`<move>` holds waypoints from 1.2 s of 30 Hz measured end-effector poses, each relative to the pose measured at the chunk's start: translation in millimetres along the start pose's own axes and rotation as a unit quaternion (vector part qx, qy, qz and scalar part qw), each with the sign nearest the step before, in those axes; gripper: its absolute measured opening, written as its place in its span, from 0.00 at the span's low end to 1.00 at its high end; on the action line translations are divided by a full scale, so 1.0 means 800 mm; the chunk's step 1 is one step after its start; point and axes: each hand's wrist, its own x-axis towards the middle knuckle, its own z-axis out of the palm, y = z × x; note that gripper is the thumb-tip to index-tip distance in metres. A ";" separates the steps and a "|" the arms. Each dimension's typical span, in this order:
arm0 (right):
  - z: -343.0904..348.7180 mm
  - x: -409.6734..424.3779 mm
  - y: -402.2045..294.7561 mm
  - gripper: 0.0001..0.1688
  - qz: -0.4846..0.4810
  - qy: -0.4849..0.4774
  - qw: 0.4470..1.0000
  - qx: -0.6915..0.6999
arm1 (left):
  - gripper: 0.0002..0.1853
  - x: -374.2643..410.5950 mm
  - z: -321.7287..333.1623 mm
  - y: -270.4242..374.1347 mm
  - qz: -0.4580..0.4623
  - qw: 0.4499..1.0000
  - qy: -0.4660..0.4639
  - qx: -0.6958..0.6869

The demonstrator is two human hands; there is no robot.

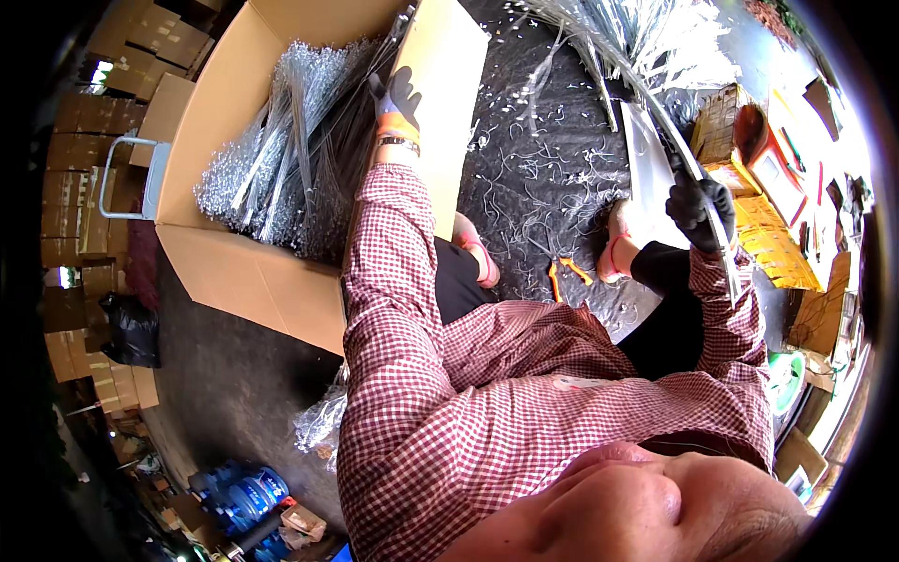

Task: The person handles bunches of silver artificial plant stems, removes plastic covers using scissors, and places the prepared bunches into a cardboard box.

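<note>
My left hand (397,97), in a dark-palmed glove with an orange cuff, is at the upper edge of a large open cardboard carton (246,270). Its thumb and fingers are apart, with the thumb on the carton's inner side. Inside the carton lie bundles of thin clear plastic strands (288,147), some looking darker in shadow. My right hand (702,207), gloved in black, is closed around a long slim bundle of pale strands (657,112). That bundle's short end sticks out over my forearm, and its long part runs up to the top of the view.
Orange-handled snips (562,270) lie between my feet on a black sheet (548,183) littered with strand offcuts. A loose pile of strands (653,42) is at the top. A yellow-taped box (772,239) stands at right; stacked cartons (77,218) and blue water bottles (256,495) are at left.
</note>
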 end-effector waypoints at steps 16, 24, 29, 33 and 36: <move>0.032 0.008 0.013 0.26 -0.039 -0.057 0.992 0.103 | 0.14 -0.105 0.165 -0.088 -0.131 0.891 -0.413 -0.137; 0.044 -0.019 0.058 0.16 0.103 0.002 0.994 -0.033 | 0.21 -0.129 0.149 0.064 0.220 0.963 -0.155 0.010; 0.018 -0.027 0.065 0.11 0.190 -0.038 0.966 -0.172 | 0.16 -0.133 0.133 0.095 0.220 0.973 -0.061 0.023; 0.005 -0.030 0.073 0.23 0.230 -0.095 0.955 -0.160 | 0.10 -0.110 0.110 0.108 0.214 0.976 0.001 -0.052; 0.004 -0.035 0.075 0.28 0.272 -0.098 0.952 -0.105 | 0.13 -0.104 0.103 0.107 0.158 0.984 0.043 -0.070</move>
